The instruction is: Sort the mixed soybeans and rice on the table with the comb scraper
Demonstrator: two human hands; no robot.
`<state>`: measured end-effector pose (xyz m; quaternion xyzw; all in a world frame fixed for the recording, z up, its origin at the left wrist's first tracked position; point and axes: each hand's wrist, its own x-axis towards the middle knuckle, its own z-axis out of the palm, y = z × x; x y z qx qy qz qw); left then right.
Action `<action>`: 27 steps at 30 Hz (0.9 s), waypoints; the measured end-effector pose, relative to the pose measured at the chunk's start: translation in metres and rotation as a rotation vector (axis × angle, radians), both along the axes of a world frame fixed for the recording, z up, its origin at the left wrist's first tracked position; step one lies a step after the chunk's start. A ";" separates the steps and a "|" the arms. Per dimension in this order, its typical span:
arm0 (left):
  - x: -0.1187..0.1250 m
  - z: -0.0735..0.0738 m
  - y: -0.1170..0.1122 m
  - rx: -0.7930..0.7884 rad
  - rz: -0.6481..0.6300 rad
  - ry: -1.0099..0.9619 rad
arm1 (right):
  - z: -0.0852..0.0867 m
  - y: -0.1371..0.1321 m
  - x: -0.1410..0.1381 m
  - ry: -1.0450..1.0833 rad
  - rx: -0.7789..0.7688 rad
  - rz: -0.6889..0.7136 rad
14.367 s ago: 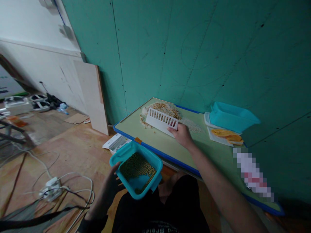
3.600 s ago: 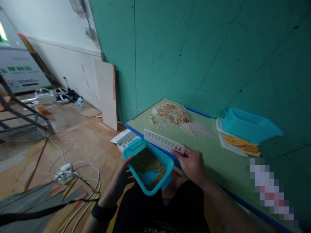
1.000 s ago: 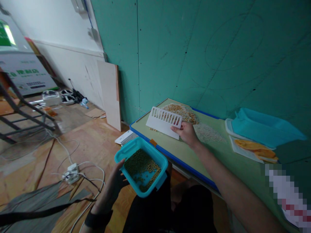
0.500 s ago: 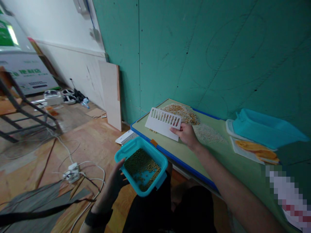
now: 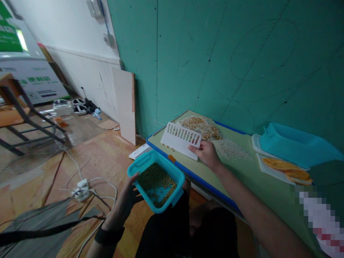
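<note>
My left hand (image 5: 129, 195) grips the side of a teal plastic container (image 5: 176, 203), fingers partly hidden beneath it. Inside lie dark green beans (image 5: 150, 175) and yellowish beans (image 5: 170, 184). The container is just off the front edge of the table, over my lap. My right hand (image 5: 209, 154) pinches the right end of a white slotted plastic scraper (image 5: 178, 145), which leans with its slots upward over the tabletop. Behind it is a pile of yellow beans mixed with white grains (image 5: 197, 125). A few loose beans (image 5: 168, 147) lie by its lower edge.
A heap of white grains (image 5: 231, 149) lies right of the mixed pile on the blue-edged table (image 5: 228, 182). Farther right are a teal bin (image 5: 292, 145) and an orange cloth (image 5: 286, 168). A power strip with cables (image 5: 82, 190) is on the floor, left. A green wall (image 5: 182, 64) stands behind.
The view has shifted slightly. Both hands keep their holds, and the scraper and container have barely moved; more loose beans show by the scraper's lower edge.
</note>
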<state>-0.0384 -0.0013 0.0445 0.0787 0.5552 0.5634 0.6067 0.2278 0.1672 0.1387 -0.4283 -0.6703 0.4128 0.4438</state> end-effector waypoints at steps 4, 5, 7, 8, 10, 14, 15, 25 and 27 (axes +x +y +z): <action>-0.005 -0.002 0.005 0.019 -0.013 0.009 | 0.001 -0.012 -0.001 -0.022 0.027 0.022; -0.006 -0.002 0.005 0.032 -0.018 0.019 | 0.001 -0.016 -0.001 -0.039 0.035 0.024; -0.007 -0.001 0.006 0.072 -0.039 0.030 | 0.002 -0.026 -0.003 -0.092 0.064 0.014; -0.007 -0.001 0.005 0.080 -0.048 0.033 | 0.002 -0.032 -0.005 -0.126 0.088 0.006; -0.006 -0.001 0.005 0.082 -0.057 0.032 | 0.002 -0.046 -0.008 -0.196 0.157 -0.009; -0.002 0.001 0.003 0.074 -0.058 0.030 | 0.002 -0.072 -0.014 -0.318 0.327 -0.040; -0.001 0.002 0.003 0.079 -0.064 0.030 | 0.002 -0.076 -0.014 -0.352 0.365 -0.046; 0.008 0.004 -0.001 0.067 -0.064 0.004 | -0.010 -0.088 -0.021 -0.637 0.742 0.052; 0.011 0.005 -0.001 0.044 -0.065 0.009 | -0.009 -0.088 -0.028 -0.710 0.783 0.101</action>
